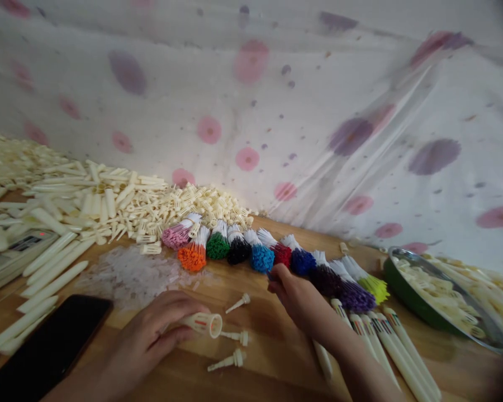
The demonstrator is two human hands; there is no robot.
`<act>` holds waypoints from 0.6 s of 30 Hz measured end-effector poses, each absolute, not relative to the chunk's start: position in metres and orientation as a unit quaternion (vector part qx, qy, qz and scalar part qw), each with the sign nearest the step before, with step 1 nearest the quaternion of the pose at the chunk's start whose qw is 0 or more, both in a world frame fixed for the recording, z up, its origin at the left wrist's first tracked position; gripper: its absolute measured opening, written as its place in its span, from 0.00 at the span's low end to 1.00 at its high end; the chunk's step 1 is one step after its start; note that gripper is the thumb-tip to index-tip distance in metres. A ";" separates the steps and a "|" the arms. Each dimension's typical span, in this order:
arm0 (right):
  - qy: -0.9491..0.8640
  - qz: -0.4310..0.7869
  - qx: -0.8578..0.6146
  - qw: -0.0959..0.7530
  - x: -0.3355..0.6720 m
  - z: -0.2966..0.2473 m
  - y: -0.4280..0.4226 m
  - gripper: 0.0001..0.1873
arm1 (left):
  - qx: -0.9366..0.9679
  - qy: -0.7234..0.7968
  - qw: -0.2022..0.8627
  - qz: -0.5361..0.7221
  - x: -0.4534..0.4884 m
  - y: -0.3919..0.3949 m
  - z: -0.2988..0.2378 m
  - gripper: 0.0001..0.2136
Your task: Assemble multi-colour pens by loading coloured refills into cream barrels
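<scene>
My left hand (155,332) lies low on the wooden table (268,357), fingers wrapped round a cream plastic tube (203,323) whose open end points right. My right hand (295,296) reaches toward a row of coloured refill bundles (260,254), its fingertips pinched at the light blue bundle (262,258) and red bundle (282,254); what they pinch is too small to make out. Three small cream plugs (235,336) lie on the wood between my hands.
A black phone (50,346) lies at the lower left. Cream tubes (52,268) and a heap of small cream parts (151,209) fill the left. Finished tubes (385,340) lie right, beside a green bowl (406,296) of parts. A spotted sheet (251,111) hangs behind.
</scene>
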State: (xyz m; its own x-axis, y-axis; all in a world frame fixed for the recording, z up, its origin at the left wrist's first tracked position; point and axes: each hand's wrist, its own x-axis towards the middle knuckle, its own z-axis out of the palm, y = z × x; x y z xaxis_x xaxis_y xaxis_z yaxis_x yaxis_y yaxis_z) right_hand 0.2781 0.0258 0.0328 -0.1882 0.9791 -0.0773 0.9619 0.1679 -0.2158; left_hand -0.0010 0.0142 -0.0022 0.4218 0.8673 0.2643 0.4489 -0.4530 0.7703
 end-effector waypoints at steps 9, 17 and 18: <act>-0.915 -0.012 -0.359 0.182 0.257 0.081 -0.027 0.15 | 0.751 0.438 0.414 0.269 -0.003 0.012 0.002 0.11; -0.934 -0.004 -0.322 0.154 0.256 0.081 -0.024 0.14 | 0.717 0.417 0.510 0.228 0.001 0.011 0.013 0.10; -0.937 -0.017 -0.313 0.153 0.256 0.083 -0.025 0.14 | 0.720 0.413 0.509 0.226 0.001 0.011 0.014 0.10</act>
State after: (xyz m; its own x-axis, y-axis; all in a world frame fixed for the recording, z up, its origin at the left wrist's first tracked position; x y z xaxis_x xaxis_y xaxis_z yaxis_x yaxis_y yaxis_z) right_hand 0.2561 -0.0245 0.0829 -0.7575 0.5811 0.2977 0.5912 0.8039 -0.0648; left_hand 0.0011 0.0108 0.0142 0.5559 0.8258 -0.0948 0.3650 -0.1400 0.9204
